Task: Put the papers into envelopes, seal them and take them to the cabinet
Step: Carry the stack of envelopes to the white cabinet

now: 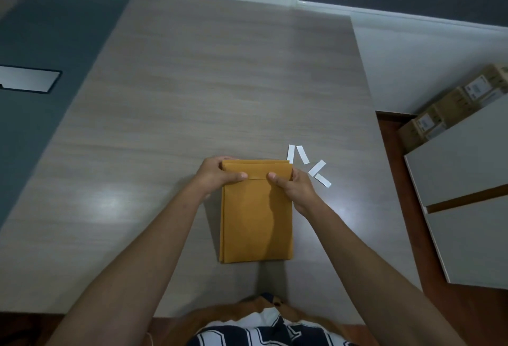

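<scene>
Envelopes [257, 214] lie stacked on the surface [192, 98]; left hand [220, 174] and right hand [291, 185] each grip clamped on the folded flap, white strips [319, 167] just right.

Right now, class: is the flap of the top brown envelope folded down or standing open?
Folded down. The flap lies flat against the envelope, with the left hand and right hand pressing thumbs along its edge.

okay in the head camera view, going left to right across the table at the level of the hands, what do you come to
Left hand gripping the envelope's top corner → brown envelope stack → right hand gripping the other corner → white paper strips lying on the table → white cabinet off the table's right edge.
</scene>
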Motion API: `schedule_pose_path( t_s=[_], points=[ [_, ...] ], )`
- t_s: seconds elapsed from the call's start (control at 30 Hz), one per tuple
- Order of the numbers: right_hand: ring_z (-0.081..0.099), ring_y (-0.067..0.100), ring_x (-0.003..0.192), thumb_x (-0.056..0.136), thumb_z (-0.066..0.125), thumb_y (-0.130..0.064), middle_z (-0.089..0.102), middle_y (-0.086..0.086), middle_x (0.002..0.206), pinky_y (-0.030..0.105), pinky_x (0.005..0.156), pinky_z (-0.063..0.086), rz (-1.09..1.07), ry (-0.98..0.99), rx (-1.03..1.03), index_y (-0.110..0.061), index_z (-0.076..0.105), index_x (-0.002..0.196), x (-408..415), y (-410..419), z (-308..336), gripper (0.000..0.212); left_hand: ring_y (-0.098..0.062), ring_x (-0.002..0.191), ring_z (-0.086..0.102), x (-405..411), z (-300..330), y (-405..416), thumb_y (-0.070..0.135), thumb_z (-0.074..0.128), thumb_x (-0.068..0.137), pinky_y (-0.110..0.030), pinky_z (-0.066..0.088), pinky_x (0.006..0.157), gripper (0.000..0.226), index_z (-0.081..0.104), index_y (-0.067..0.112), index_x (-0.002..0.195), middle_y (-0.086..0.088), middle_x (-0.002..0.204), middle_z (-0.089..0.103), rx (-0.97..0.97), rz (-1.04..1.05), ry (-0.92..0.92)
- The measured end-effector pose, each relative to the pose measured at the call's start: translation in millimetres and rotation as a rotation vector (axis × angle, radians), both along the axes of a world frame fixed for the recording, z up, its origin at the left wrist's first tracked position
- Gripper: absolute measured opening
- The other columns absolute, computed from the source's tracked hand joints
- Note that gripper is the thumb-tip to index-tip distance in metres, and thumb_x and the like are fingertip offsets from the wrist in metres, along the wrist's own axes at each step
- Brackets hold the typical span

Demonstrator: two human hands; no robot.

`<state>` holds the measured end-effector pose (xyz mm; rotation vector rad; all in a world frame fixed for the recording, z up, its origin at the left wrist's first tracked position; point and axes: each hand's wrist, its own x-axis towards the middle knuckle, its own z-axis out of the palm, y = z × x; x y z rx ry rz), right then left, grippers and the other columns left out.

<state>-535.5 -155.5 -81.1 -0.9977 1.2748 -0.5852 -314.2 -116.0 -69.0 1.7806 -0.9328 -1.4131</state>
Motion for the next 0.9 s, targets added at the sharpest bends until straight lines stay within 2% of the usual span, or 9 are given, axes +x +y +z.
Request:
schedule_pose_path(
  t_s=[0.07, 0.13, 0.23, 0.47, 0.53, 0.6, 0.67, 0.77, 0.9],
  points=[
    [0.07, 0.024, 0.098, 0.076, 0.082, -0.026, 0.073, 0.006, 0.107, 0.04, 0.084, 0.058, -0.022, -0.008, 0.0, -0.017, 0.067, 0.107, -3.1, 4.7, 0.0, 0.035, -0.023, 0.102, 0.069, -10.7, -7.4, 13.0, 0.024, 0.088, 0.067, -0.041, 0.057, 0.088, 0.053, 0.067, 0.012, 0.113, -0.006, 0.108, 0.073, 0.043, 0.081, 0.19],
    [0.07, 0.026, 0.098, 0.073, 0.084, -0.026, 0.073, 0.007, 0.106, 0.045, 0.087, 0.057, -0.047, -0.014, 0.01, -0.013, 0.068, 0.11, -5.0, 8.9, -1.0, 0.042, -0.023, 0.102, 0.069, -20.6, -8.3, 19.1, 0.02, 0.085, 0.073, -0.038, 0.058, 0.085, 0.045, 0.065, 0.013, 0.113, -0.006, 0.108, 0.073, 0.048, 0.143, 0.289],
    [0.07, 0.028, 0.098, 0.074, 0.083, -0.021, 0.073, 0.009, 0.106, 0.045, 0.087, 0.057, -0.062, -0.055, 0.035, -0.01, 0.068, 0.109, -6.6, 15.3, 1.0, 0.039, -0.018, 0.092, 0.07, -28.4, -4.2, 21.2, 0.01, 0.08, 0.078, -0.028, 0.058, 0.071, 0.028, 0.066, 0.015, 0.102, -0.006, 0.102, 0.073, 0.023, 0.203, 0.308],
    [0.07, 0.028, 0.094, 0.078, 0.078, -0.01, 0.072, 0.014, 0.107, 0.036, 0.076, 0.058, -0.048, -0.215, 0.131, -0.003, 0.067, 0.11, -8.3, 18.4, 19.6, 0.034, -0.026, 0.093, 0.072, -25.2, 2.7, 23.4, 0.005, 0.079, 0.077, -0.036, 0.058, 0.079, 0.028, 0.071, 0.006, 0.104, -0.011, 0.101, 0.075, 0.016, 0.25, 0.358],
    [0.07, 0.029, 0.095, 0.078, 0.078, -0.01, 0.072, 0.015, 0.107, 0.036, 0.076, 0.058, -0.043, -0.203, 0.106, -0.001, 0.066, 0.111, -5.6, 15.8, 25.2, 0.037, -0.028, 0.092, 0.072, -23.5, 7.6, 21.7, 0.004, 0.079, 0.077, -0.038, 0.058, 0.079, 0.027, 0.071, 0.005, 0.102, -0.013, 0.099, 0.075, 0.0, 0.262, 0.348],
    [0.069, 0.029, 0.1, 0.077, 0.079, -0.012, 0.071, 0.014, 0.11, 0.039, 0.083, 0.058, -0.043, -0.171, 0.04, -0.001, 0.065, 0.115, -2.0, 11.9, 31.7, 0.041, -0.028, 0.09, 0.072, -21.9, 15.8, 18.5, 0.004, 0.079, 0.077, -0.037, 0.058, 0.076, 0.026, 0.071, 0.004, 0.102, -0.014, 0.099, 0.075, -0.049, 0.265, 0.315],
    [0.069, 0.028, 0.102, 0.076, 0.081, -0.016, 0.071, 0.012, 0.111, 0.041, 0.087, 0.057, -0.057, -0.157, -0.045, -0.003, 0.064, 0.116, 1.9, 7.8, 42.4, 0.045, -0.023, 0.088, 0.073, -21.0, 29.5, 13.7, 0.005, 0.078, 0.079, -0.034, 0.059, 0.074, 0.026, 0.071, 0.004, 0.104, -0.013, 0.099, 0.075, -0.121, 0.247, 0.267],
    [0.069, 0.025, 0.103, 0.069, 0.083, -0.027, 0.072, 0.008, 0.11, 0.038, 0.085, 0.057, -0.084, -0.178, -0.158, -0.008, 0.065, 0.114, 4.2, 3.9, 61.2, 0.052, -0.013, 0.082, 0.073, -18.0, 54.2, 6.1, 0.009, 0.078, 0.08, -0.03, 0.06, 0.074, 0.019, 0.071, 0.013, 0.098, -0.004, 0.095, 0.075, -0.252, 0.204, 0.189],
    [0.069, 0.009, 0.092, 0.08, 0.076, -0.022, 0.072, -0.006, 0.101, 0.022, 0.073, 0.057, -0.082, -0.185, -0.247, -0.022, 0.064, 0.101, 2.4, 4.4, 81.6, 0.023, -0.011, 0.087, 0.071, -13.9, 71.8, 0.4, 0.013, 0.077, 0.082, -0.026, 0.059, 0.077, 0.017, 0.068, 0.02, 0.095, 0.003, 0.095, 0.074, -0.377, 0.132, 0.123]
  ],
)
